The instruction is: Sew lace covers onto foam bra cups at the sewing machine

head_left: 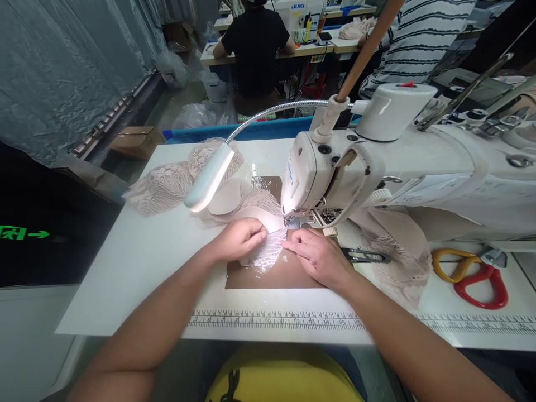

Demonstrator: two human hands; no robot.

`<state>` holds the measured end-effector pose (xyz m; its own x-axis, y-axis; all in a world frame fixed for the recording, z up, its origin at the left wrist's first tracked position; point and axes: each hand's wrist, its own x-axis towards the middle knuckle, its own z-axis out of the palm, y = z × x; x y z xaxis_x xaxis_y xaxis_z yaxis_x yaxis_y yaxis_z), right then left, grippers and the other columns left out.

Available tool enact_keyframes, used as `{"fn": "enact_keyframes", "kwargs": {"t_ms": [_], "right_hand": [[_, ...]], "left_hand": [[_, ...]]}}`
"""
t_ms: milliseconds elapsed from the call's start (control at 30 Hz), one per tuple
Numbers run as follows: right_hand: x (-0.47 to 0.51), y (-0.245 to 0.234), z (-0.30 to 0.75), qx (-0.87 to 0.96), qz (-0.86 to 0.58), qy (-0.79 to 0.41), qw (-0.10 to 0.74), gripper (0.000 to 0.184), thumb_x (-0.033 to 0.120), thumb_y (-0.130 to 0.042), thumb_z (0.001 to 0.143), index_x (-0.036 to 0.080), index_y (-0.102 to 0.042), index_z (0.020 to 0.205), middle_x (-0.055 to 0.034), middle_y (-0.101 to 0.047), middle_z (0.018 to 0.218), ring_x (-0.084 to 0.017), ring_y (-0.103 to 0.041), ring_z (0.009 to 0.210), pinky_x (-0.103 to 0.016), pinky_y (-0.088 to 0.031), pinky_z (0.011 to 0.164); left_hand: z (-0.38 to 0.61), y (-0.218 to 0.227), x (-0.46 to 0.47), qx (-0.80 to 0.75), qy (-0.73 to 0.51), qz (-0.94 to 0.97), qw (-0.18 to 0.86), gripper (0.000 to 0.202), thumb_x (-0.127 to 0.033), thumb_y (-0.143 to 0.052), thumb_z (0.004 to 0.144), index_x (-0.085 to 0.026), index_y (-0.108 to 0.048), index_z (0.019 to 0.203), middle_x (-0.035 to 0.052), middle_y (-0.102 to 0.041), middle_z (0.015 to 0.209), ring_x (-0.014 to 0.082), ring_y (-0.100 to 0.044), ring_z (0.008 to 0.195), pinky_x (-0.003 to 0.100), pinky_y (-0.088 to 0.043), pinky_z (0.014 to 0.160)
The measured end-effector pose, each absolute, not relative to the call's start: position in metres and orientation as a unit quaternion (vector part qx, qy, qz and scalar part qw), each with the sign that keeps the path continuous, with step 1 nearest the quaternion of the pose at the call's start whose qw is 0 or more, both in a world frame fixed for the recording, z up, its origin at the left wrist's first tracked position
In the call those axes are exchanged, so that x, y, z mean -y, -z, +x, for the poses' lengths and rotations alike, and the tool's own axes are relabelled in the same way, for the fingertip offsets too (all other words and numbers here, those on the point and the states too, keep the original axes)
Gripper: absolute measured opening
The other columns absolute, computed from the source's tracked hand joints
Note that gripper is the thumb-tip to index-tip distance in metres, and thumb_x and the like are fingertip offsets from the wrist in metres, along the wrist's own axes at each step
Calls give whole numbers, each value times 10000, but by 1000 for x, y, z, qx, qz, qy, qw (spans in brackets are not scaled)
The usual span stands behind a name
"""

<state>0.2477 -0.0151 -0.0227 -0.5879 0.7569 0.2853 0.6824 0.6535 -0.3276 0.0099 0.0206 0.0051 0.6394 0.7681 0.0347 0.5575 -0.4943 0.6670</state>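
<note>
A beige lace piece (268, 251) lies on the brown patch of the table just in front of the sewing machine (335, 167). My left hand (239, 239) rests on its left side with the fingers curled and pinching the fabric edge. My right hand (319, 254) lies flat on its right side, fingers stretched toward the needle area (292, 222). A padded beige cup (228, 196) and more lace (159, 187) trail behind the machine's lamp (208, 178).
Red and yellow scissors (477, 276) lie at the right, and a small black snipper (364, 255) sits beside my right wrist. A printed ruler (293, 321) runs along the table's front edge. Other people work at machines in the background (255, 44).
</note>
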Motion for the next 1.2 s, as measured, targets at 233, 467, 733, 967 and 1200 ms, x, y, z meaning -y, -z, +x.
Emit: {"fn": "enact_keyframes", "kwargs": {"t_ms": [233,467,733,967,1200], "right_hand": [[16,20,247,888,-402,-89,203,327,128,-439,881,248,-713,1013,-38,-560,797,-137,-462,667,-257,-341,614],[17,19,245,881,-437,-67,167,381,97,-387,882,220,-678,1095,-53,-567,820,-154,-463,687,-267,-327,616],[21,19,245,882,-447,-46,142,386,68,-393,864,218,-691,1058,-54,-572,820,-167,-458,721,-283,-312,632],[25,18,245,878,-465,-10,109,384,29,-425,821,207,-679,1047,-50,-578,822,-174,-450,738,-292,-279,613],[21,23,246,871,-480,5,108,416,0,-437,780,220,-667,1047,-49,-603,883,-178,-461,750,-291,-237,550]], "left_hand": [[0,-16,-24,-326,-135,847,398,245,-327,-460,916,-148,-621,875,45,-646,846,148,-582,780,262,-464,715],[9,-15,-12,-299,-150,904,265,233,-232,-470,910,-148,-657,1019,80,-671,916,172,-607,842,277,-473,762],[22,9,-18,-241,-129,957,97,355,-210,-405,950,-158,-546,1272,113,-579,1303,241,-520,1130,383,-411,922],[20,8,-16,-230,-116,964,66,376,-215,-416,946,-152,-523,1301,105,-569,1321,245,-506,1138,381,-413,896],[27,5,-14,-258,-85,961,47,377,-218,-369,957,-136,-531,1288,103,-544,1347,244,-499,1104,373,-415,851]]}}
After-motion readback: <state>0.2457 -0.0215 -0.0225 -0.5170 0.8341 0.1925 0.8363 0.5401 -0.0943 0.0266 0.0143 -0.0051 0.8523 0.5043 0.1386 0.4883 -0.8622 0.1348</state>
